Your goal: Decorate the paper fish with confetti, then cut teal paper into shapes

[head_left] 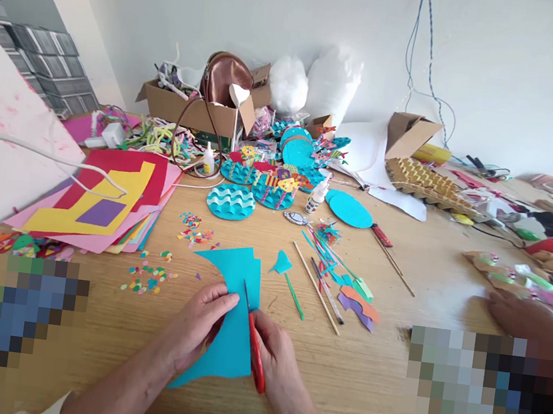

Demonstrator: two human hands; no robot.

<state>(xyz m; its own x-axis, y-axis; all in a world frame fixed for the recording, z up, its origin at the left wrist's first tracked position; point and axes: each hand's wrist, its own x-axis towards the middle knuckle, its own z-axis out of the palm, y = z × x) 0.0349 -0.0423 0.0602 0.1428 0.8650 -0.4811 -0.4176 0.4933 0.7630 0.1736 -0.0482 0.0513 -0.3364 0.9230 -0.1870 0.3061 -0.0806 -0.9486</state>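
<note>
My left hand [205, 319] pinches a sheet of blue paper [234, 346] at its curved left edge, thumb on top. The sheet has a notched top edge and a scooped-out left side. In my right hand [276, 351] are red-handled scissors [254, 352], their blade lying along the paper near its right edge. Whether the blades are fully closed is hard to make out. Just beyond the sheet lie a small blue paper scrap [282, 262] and a thin green strip [294, 296]. A wooden stick [317, 289] and a paintbrush [329, 291] rest to the right.
Coloured paper sheets [101, 192] are stacked at left, near paper confetti [150, 275]. Behind are blue wavy paper ovals [231, 201], a glue bottle [317, 195], flat blue ovals [351, 209] and a cardboard box [183, 103]. Another person's hand [520, 314] is at right by an egg carton [495, 267].
</note>
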